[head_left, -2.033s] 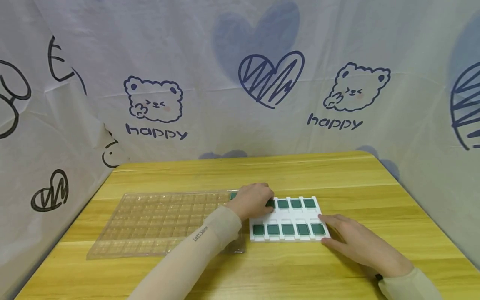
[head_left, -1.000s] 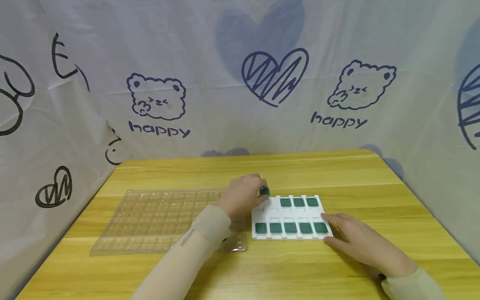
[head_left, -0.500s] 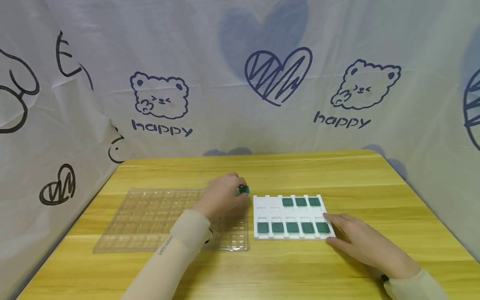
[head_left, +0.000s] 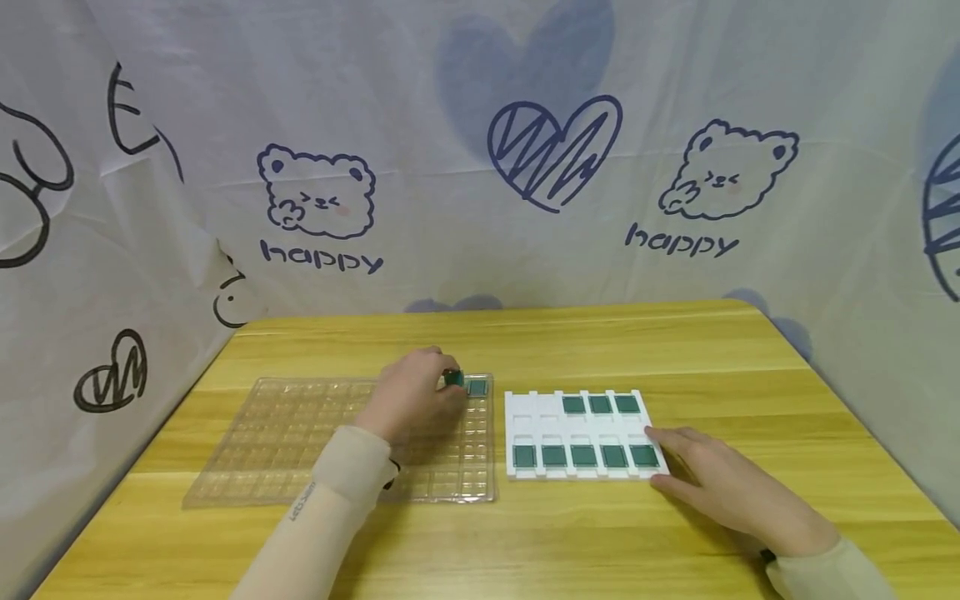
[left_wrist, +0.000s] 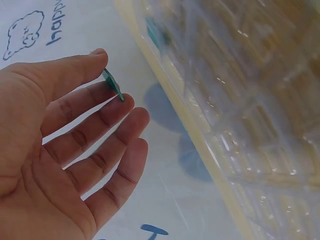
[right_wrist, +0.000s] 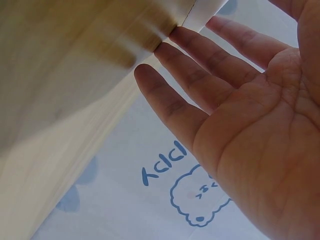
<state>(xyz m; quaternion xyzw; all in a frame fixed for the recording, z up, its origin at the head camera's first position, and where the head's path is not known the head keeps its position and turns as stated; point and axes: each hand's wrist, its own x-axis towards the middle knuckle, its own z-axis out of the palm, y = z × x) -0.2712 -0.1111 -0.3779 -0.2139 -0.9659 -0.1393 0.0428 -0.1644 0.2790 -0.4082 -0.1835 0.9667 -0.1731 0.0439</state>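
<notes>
One green chip [head_left: 453, 378] pinched at edges in L grip [head_left: 407, 393], nr far R corner of clear tray [head_left: 300, 433], L of seated chip [head_left: 477, 387]: level, then lower squarely w/o scraping. Steady R edge of white tray [head_left: 588, 427] w/ R grip [head_left: 712, 475], fingers straight.

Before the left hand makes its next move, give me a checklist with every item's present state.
1. Left hand pinching the thin green square piece: ok.
2. Transparent plastic gridded tray flat on the yellow wooden table: ok.
3. Tray's far right corner pocket filled: ok, another thin green square sits there.
4. Pocket beneath the held piece free: cannot tell, hidden from view.
5. Right hand at the right edge of the white rectangular slotted rack: ok.
6. Rack emptied: not ok, eight green squares sit in it.
</notes>
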